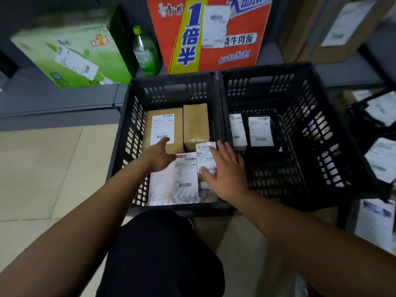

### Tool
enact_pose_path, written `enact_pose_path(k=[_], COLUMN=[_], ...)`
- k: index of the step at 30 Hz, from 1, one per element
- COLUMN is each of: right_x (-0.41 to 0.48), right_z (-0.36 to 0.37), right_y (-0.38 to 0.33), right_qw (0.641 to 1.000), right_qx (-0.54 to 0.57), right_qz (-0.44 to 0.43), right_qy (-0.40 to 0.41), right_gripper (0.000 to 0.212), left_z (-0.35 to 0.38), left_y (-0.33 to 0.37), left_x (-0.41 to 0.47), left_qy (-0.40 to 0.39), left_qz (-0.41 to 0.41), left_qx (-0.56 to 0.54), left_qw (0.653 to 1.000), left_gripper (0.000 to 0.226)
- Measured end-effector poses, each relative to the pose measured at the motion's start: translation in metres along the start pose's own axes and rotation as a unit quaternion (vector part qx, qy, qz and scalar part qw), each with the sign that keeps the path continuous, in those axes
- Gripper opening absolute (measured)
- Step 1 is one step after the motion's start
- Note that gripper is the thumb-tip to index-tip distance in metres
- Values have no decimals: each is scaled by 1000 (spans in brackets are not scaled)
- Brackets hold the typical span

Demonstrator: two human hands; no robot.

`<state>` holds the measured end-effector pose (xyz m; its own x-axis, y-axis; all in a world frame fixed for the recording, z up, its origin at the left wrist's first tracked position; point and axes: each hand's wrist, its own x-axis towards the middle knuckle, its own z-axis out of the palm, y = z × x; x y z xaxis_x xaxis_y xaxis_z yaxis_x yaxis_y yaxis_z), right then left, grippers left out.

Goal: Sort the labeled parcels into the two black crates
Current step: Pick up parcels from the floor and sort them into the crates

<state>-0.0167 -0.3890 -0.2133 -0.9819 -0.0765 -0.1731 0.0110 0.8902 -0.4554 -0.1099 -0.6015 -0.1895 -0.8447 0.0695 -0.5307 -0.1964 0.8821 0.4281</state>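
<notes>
Two black crates stand side by side on the floor. The left crate [125, 133] holds a labeled brown box [162, 129], a taped brown box [196, 123], a clear plastic parcel [173, 183] and a small labeled parcel [205, 155]. My left hand [159, 156] reaches into this crate over the labeled brown box's near edge, fingers loosely extended. My right hand [225, 170] lies flat with spread fingers on the small labeled parcel. The right crate [321, 129] holds a white-labeled parcel [237, 130] and a black bag parcel [260, 131].
Behind the crates on a grey shelf stand a green carton [70, 52], a green bottle [145, 52] and a red carton [214, 33]. More labeled black bags [379, 129] pile at the right. My dark-clad knee [160, 254] is below the left crate.
</notes>
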Motion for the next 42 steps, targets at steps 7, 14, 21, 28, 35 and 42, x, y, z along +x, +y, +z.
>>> enact_pose_path(k=[7,14,21,28,35,42], right_x=[-54,-138,-251,-306,-266,-209], right_z=[-118,-264,-283,-187,-83,-28], right_y=[52,133,237,337,386,392], right_qw=[996,966,923,860,786,797], right_qx=[0,12,60,167,249,202], right_qz=[-12,104,268,450,557,562], right_qy=[88,238,271,174,97,85], right_gripper=[64,63,52,42,40,95], left_z=[-48,13,126,212,265,293], left_y=[110,278,357,337,315,305], left_x=[-84,-165,-201,-169,-115,-89], left_qy=[79,53,-13,11,7,71], left_qz=[109,279,331,330,335,391], left_qx=[111,39,99,57,110,232], left_qw=[985,958,938,942,936,888], left_gripper=[81,80,83,61,70,67])
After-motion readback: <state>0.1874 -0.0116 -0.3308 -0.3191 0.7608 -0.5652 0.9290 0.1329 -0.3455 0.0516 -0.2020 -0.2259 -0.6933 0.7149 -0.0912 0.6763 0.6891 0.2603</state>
